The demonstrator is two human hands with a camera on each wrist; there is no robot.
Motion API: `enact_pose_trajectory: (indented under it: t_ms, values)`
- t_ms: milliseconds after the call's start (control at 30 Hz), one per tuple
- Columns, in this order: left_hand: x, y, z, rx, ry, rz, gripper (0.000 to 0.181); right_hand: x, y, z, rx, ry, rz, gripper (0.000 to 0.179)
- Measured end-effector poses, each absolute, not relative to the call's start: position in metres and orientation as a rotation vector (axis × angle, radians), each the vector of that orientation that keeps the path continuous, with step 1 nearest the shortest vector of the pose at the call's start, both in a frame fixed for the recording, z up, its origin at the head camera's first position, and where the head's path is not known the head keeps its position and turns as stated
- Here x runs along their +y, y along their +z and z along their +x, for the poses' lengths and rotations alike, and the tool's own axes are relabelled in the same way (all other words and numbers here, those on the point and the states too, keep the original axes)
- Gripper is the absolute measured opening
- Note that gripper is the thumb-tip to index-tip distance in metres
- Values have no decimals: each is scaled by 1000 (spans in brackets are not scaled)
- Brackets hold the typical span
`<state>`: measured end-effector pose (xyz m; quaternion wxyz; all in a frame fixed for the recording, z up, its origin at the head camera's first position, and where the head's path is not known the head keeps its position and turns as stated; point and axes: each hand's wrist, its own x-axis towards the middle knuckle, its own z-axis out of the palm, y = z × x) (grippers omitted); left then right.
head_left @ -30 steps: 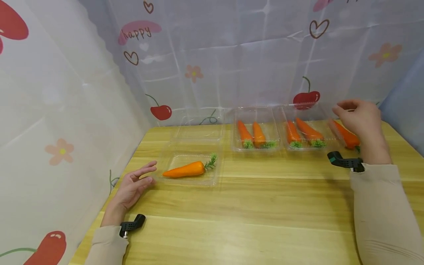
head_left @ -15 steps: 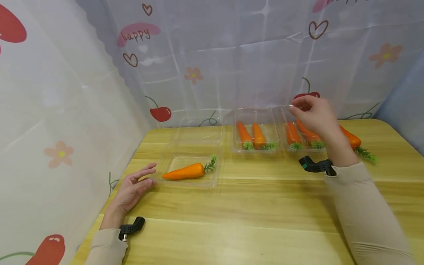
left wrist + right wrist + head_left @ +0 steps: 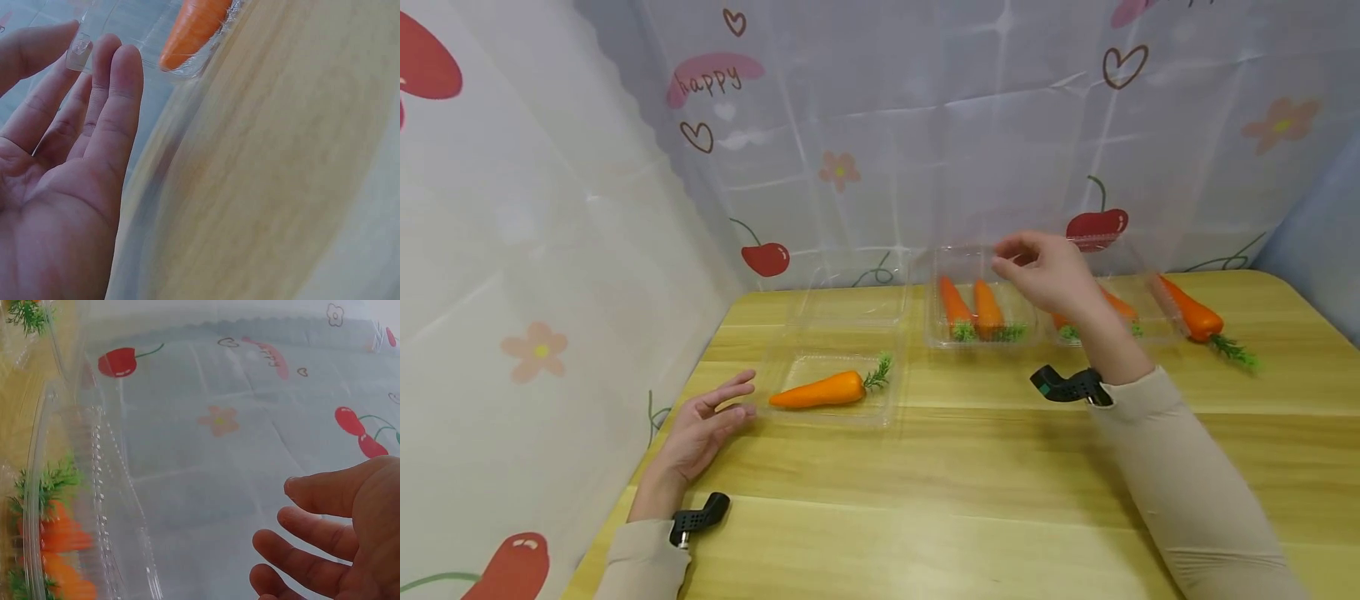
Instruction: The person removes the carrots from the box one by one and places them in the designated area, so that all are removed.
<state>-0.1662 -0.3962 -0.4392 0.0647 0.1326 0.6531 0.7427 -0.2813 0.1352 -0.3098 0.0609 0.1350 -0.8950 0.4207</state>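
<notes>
head overlooks table [image 3: 970,467]; wrists close-up.

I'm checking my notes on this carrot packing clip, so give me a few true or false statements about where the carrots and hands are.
1. The near clear box holds one carrot. True.
2. The right hand grips a carrot. False: it hovers above the middle box, holding nothing.
3. One loose carrot lies on the table, right of the boxes. True.
4. The left hand rests flat on top of the near carrot. False: it lies on the table beside that box, fingers straight.
5. The middle box holds two carrots. True.
</notes>
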Motion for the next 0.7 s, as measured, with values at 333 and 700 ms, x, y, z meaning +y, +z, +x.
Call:
enact_pose_trajectory:
  t_ms: [333,700]
  values:
    - [-396,-439,-165,1978,2258,382,38,96,-320,-285,-2728,1370,623,31]
    - [-394,-439,-165,1967,2261,387,38,55,-335,-283,-2710,1393,924,25]
